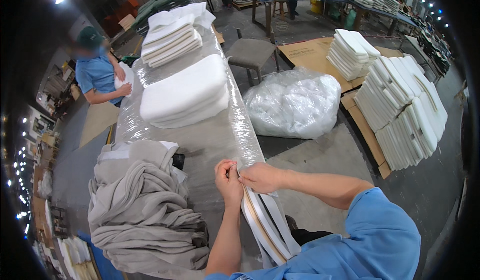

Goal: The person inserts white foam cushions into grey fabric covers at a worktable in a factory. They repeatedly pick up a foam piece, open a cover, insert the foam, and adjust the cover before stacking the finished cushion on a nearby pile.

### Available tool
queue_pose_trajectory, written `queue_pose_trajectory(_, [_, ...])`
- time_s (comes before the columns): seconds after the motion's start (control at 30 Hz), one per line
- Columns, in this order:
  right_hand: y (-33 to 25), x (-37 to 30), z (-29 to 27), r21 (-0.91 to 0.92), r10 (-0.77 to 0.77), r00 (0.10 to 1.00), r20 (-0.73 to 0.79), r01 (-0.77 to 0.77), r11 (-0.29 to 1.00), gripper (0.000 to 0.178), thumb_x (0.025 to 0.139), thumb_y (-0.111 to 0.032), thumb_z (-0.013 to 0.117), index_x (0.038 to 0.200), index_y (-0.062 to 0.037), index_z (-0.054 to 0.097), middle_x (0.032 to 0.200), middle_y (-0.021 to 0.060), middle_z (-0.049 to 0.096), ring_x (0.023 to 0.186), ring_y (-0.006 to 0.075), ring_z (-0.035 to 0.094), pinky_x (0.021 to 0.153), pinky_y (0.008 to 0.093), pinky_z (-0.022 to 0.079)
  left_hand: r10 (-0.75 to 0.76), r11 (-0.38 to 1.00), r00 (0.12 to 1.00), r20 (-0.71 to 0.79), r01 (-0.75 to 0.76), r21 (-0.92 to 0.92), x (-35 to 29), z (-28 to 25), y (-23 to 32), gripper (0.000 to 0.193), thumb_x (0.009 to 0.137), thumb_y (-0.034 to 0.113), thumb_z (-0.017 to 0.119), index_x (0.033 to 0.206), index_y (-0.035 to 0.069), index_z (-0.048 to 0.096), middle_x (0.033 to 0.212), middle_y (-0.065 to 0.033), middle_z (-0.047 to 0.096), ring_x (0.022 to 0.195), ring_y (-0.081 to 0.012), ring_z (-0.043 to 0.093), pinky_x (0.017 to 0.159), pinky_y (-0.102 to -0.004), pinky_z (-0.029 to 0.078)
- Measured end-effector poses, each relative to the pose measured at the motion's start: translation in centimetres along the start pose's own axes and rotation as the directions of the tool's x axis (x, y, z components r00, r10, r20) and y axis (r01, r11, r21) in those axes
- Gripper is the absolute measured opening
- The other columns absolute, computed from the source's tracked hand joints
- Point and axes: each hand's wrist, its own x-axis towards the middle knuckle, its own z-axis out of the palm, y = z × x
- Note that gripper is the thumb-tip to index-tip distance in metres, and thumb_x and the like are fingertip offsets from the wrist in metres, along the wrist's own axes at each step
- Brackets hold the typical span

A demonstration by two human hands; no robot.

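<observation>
**Both hands pinch a cushion edge**

Head view: the left hand [228, 181] and right hand [261, 176] meet at the table's [210, 140] near edge, fingers closed on the top of an upright grey-white cushion cover [265, 220]. Grey fabric pile [145, 205] lies left.

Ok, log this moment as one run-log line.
left hand: pinching cushion cover edge | right hand: gripping same edge | left of it: grey fabric pile | surface: wrapped table
</observation>
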Motion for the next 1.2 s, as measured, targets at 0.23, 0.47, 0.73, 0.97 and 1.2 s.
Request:
queue_pose_trajectory(0.23, [-1.0, -2.1, 0.7, 0.037, -0.012, 1.0, 0.019, 0.012, 0.999, 0.031, 0.105, -0.027, 0.052, 0.089, -0.0008, 0.059, 0.081, 0.0238, 0.066, 0.081, 0.0482, 0.065, 0.075, 0.0569, 0.049, 0.0, 0.998, 0.999, -0.048, -0.003, -0.068, -1.9, 0.0, 0.3, 0.009, 0.095, -0.004, 0.065, 0.101, 0.001, 0.071, 0.118, -0.0137, 0.065, 0.109, -0.0212, 0.062, 0.097, -0.0339, 0.05])
queue_pose_trajectory(0.47, [2.3, -1.0, 1.1, 0.316, 0.009, 1.0, 0.019, -0.014, 0.949, 0.047, 0.11, -0.043, 0.048, 0.09, -0.003, 0.061, 0.076, 0.0188, 0.064, 0.072, 0.0377, 0.065, 0.069, 0.0478, 0.05, -0.111, 0.968, 0.991, 0.074, 0.125, -0.218, 0.1, -1.1, -0.8, 0.008, 0.101, 0.002, 0.064, 0.104, 0.003, 0.071, 0.115, -0.0079, 0.066, 0.098, -0.0154, 0.063, 0.09, -0.0282, 0.05])
queue_pose_trajectory(0.73, [10.7, 9.0, 5.5, 0.996, 0.765, 0.643, 0.023, 0.051, -0.073, 0.054, 0.109, -0.064, 0.04, 0.119, -0.0151, 0.06, 0.099, 0.0067, 0.059, 0.089, 0.0212, 0.059, 0.079, 0.0395, 0.052, -0.443, 0.824, 0.804, 0.398, 0.54, -0.174, 10.5, 1.1, -0.6, 0.071, 0.109, 0.065, 0.037, 0.15, 0.009, 0.052, 0.149, -0.0171, 0.055, 0.126, -0.0267, 0.057, 0.108, -0.0414, 0.042])
queue_pose_trajectory(0.97, [10.3, 12.1, 7.4, 0.989, 0.786, 0.617, 0.043, 0.088, -0.123, 0.075, 0.106, -0.073, 0.036, 0.15, -0.0134, 0.048, 0.129, 0.0132, 0.06, 0.115, 0.0251, 0.059, 0.1, 0.0431, 0.049, -0.523, 0.819, 0.684, 0.509, 0.568, 0.078, 10.4, 4.6, -2.9, 0.08, 0.109, 0.07, 0.023, 0.165, 0.014, 0.037, 0.154, -0.0149, 0.051, 0.121, -0.0202, 0.056, 0.109, -0.0306, 0.041])
queue_pose_trajectory(1.2, [4.6, 11.6, 4.2, 0.968, 0.634, 0.756, -0.165, 0.003, 0.249, 0.094, 0.105, -0.075, 0.036, 0.168, -0.0075, 0.023, 0.159, 0.0161, 0.046, 0.143, 0.0271, 0.048, 0.121, 0.0422, 0.033, -0.279, 0.914, 0.842, 0.461, 0.38, -0.142, 8.8, 2.0, -6.5, 0.074, 0.114, 0.058, 0.021, 0.166, 0.007, 0.032, 0.157, -0.0138, 0.049, 0.131, -0.0221, 0.052, 0.116, -0.0329, 0.036])
